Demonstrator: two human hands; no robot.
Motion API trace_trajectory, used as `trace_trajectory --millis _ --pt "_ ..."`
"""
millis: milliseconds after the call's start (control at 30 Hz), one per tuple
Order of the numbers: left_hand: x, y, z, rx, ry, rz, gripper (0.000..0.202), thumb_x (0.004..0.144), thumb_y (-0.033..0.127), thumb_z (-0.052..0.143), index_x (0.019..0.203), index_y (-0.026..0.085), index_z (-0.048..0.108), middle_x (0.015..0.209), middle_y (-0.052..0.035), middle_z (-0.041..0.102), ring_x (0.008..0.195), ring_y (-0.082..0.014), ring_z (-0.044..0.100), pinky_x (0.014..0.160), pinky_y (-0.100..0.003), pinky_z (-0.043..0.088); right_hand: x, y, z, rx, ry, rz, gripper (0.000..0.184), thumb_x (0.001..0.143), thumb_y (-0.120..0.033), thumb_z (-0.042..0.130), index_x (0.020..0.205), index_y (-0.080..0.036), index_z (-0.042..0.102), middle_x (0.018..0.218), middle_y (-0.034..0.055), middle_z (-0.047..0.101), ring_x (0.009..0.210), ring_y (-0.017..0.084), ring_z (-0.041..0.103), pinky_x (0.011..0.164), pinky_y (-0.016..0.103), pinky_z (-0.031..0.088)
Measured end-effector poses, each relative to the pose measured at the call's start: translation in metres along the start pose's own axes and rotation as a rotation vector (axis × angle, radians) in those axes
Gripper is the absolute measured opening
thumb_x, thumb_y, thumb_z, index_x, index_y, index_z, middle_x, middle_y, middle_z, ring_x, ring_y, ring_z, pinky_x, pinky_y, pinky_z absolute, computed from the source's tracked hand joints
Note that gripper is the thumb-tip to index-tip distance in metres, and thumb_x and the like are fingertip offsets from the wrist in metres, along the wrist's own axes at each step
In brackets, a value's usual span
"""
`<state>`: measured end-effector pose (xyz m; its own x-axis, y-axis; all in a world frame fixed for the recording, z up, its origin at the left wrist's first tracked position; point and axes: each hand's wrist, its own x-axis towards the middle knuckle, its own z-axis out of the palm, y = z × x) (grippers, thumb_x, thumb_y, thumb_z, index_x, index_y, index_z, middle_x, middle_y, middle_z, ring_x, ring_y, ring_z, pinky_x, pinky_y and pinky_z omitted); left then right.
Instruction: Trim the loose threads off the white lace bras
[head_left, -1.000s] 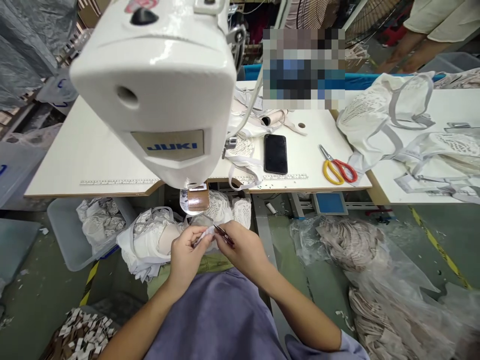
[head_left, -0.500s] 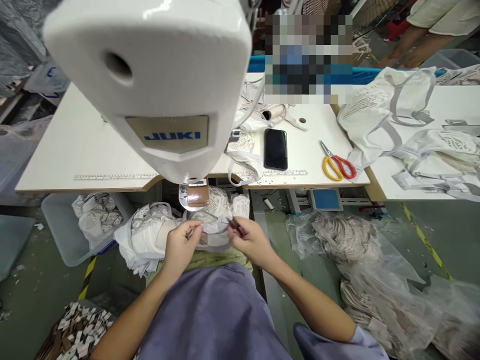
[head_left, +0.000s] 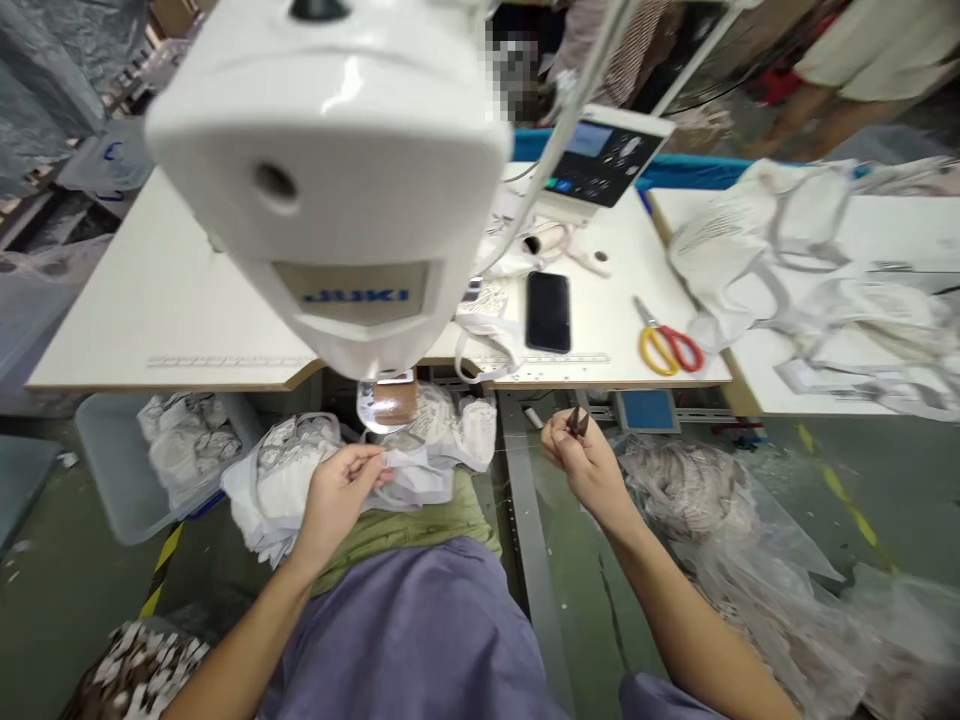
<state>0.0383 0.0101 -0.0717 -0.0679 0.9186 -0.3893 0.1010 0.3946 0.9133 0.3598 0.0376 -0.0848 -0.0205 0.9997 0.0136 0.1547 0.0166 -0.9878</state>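
My left hand [head_left: 343, 488] pinches the edge of a white lace bra [head_left: 424, 475] lying over my lap, just below the sewing machine head [head_left: 337, 200]. Well off to the right, over the floor gap, my right hand [head_left: 589, 465] is closed round small dark thread snips [head_left: 577, 422], whose pointed tips stick up. A faint thread seems to run between the bra and that hand. More white lace bras [head_left: 289, 465] are heaped to the left of the piece I hold.
On the white table [head_left: 142, 300] lie a black phone [head_left: 548, 312] and scissors [head_left: 667, 345] with yellow and red handles. A control panel [head_left: 611, 155] stands behind. More bras [head_left: 727, 250] cover the right table. A plastic bin [head_left: 112, 460] and bagged pieces [head_left: 682, 490] sit below.
My right hand has moved right, away from the bra, with the snips in it. My left hand has shifted slightly left and still grips the fabric. The camera view has tilted a little.
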Motion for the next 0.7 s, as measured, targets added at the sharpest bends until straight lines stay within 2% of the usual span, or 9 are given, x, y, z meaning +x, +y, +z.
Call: trace_trajectory --millis 100,167,300,367,433,533,600,633,700 --pt "0.006 -0.002 -0.012 0.03 0.063 -0.036 0.054 0.071 0.06 0.077 0.099 0.015 0.071 0.088 -0.0101 0.079 0.082 -0.027 0.077 0.079 -0.036 0.062 0.015 0.009 -0.045 -0.322 0.261 -0.039 0.016 0.098 -0.033 0.038 0.084 -0.025 0.037 0.064 -0.006 0.038 0.054 0.013 0.037 0.052 0.026 0.035" --pt "0.011 -0.002 -0.015 0.077 0.048 -0.056 0.055 0.068 0.062 0.077 0.097 0.016 0.071 0.087 -0.0097 0.079 0.081 -0.0274 0.077 0.078 -0.035 0.062 0.032 0.014 -0.073 -0.484 0.399 -0.042 0.016 0.098 -0.034 0.033 0.085 -0.025 0.037 0.065 -0.0043 0.042 0.057 0.015 0.041 0.056 0.028 0.039" --pt "0.01 0.014 -0.001 0.264 -0.233 0.019 0.042 0.076 0.058 0.069 0.093 0.019 0.073 0.085 -0.0076 0.078 0.075 -0.0261 0.076 0.067 -0.031 0.06 0.092 0.02 -0.114 -0.661 0.485 -0.031 0.016 0.091 -0.037 0.045 0.087 -0.021 0.047 0.08 0.0074 0.059 0.075 0.022 0.055 0.073 0.037 0.048" --pt "0.002 0.031 0.011 0.394 -0.369 0.137 0.033 0.085 0.05 0.061 0.09 0.021 0.074 0.083 -0.0058 0.077 0.073 -0.0229 0.074 0.063 -0.027 0.057 0.124 0.019 -0.122 -0.716 0.458 -0.029 0.017 0.086 -0.035 0.053 0.09 -0.018 0.054 0.09 0.0149 0.064 0.089 0.028 0.058 0.085 0.044 0.049" --pt "-0.008 0.049 0.023 0.536 -0.461 0.272 0.026 0.091 0.039 0.054 0.09 0.021 0.074 0.083 -0.0043 0.076 0.073 -0.0194 0.071 0.06 -0.023 0.051 0.142 0.013 -0.117 -0.745 0.434 -0.037 0.023 0.082 -0.031 0.058 0.096 -0.014 0.059 0.104 0.0227 0.065 0.107 0.035 0.057 0.099 0.052 0.043" --pt "-0.021 0.074 0.034 0.653 -0.554 0.466 0.021 0.089 0.021 0.051 0.088 0.021 0.072 0.08 -0.002 0.073 0.07 -0.0151 0.067 0.061 -0.022 0.045 0.126 -0.006 -0.085 -0.749 0.448 -0.128 0.036 0.085 -0.035 0.059 0.111 -0.01 0.061 0.123 0.0277 0.06 0.126 0.04 0.048 0.11 0.06 0.032" --pt "-0.029 0.086 0.041 0.672 -0.593 0.586 0.02 0.085 0.015 0.051 0.082 0.02 0.07 0.073 -0.0003 0.07 0.064 -0.0131 0.063 0.061 -0.023 0.042 0.087 -0.023 -0.053 -0.645 0.34 -0.277 0.041 0.093 -0.045 0.053 0.118 -0.015 0.061 0.123 0.0216 0.062 0.118 0.035 0.055 0.105 0.053 0.043" --pt "-0.033 0.092 0.045 0.671 -0.608 0.652 0.019 0.083 0.013 0.052 0.08 0.02 0.069 0.07 0.0004 0.069 0.061 -0.0127 0.061 0.06 -0.023 0.041 0.064 -0.032 -0.036 -0.507 0.135 -0.331 0.041 0.098 -0.051 0.047 0.119 -0.019 0.061 0.116 0.0167 0.066 0.106 0.03 0.062 0.096 0.046 0.051" --pt "-0.04 0.105 0.057 0.646 -0.632 0.783 0.017 0.08 0.012 0.053 0.076 0.019 0.068 0.065 0.0006 0.067 0.057 -0.0128 0.059 0.057 -0.025 0.04 0.019 -0.049 -0.004 -0.268 -0.457 -0.431 0.057 0.094 -0.069 0.047 0.118 -0.021 0.065 0.107 0.0134 0.07 0.091 0.026 0.067 0.081 0.038 0.058"
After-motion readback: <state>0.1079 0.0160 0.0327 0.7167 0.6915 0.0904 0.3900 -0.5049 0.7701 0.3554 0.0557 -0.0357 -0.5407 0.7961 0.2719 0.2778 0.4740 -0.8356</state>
